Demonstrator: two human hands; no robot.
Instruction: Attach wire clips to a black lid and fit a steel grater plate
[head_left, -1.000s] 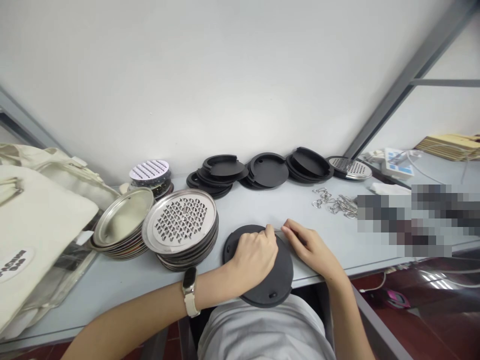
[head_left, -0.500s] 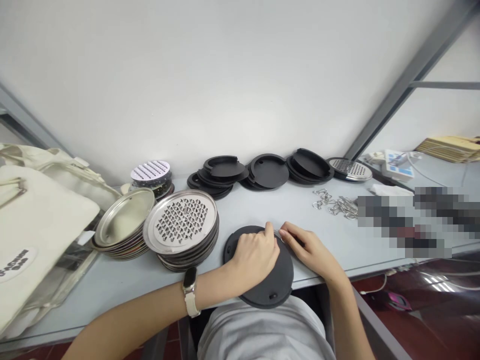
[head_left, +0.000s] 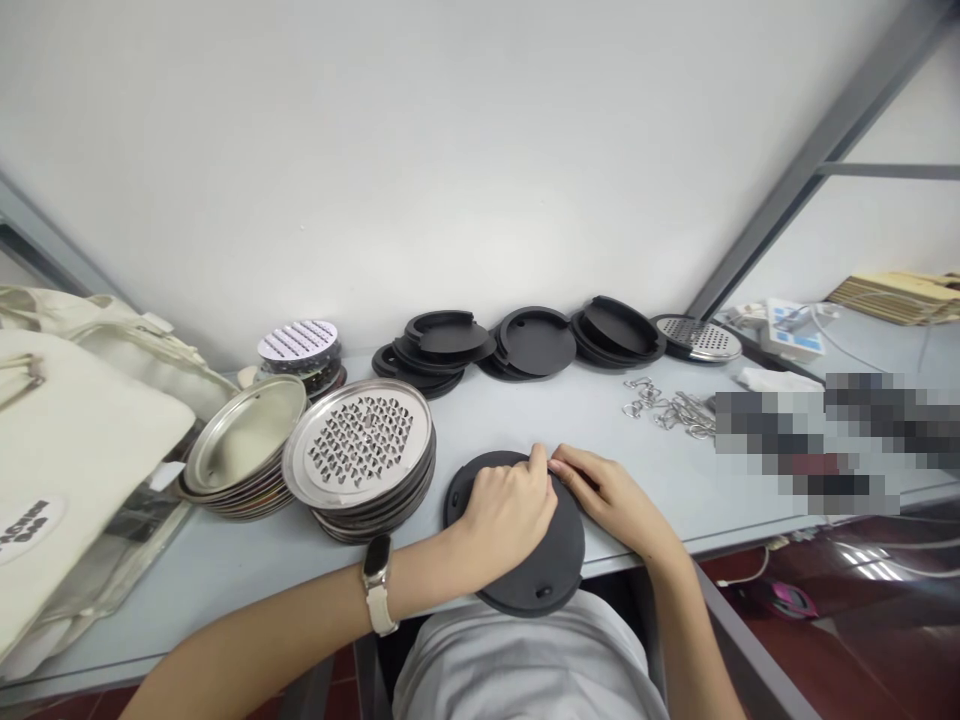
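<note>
A black round plastic plate lies in front of me, its lower edge over the table's front edge and against my shirt. My left hand rests on top of it, fingers curled, gripping near its upper right rim. My right hand meets the left fingertips at that rim, thumb and fingers pinched together. What they pinch is mostly hidden; the earlier frame shows a glint of a small metal wire clip there. Similar wire clips lie loose in a heap to the right.
Stacked metal grater discs and shallow metal discs stand to the left. Several black plates line the wall. A grater sits at the back right. A cream bag covers the left side.
The right fingers have closed in at the plate's rim, and the metal glint there is now covered. The left hand and plate have hardly moved.
</note>
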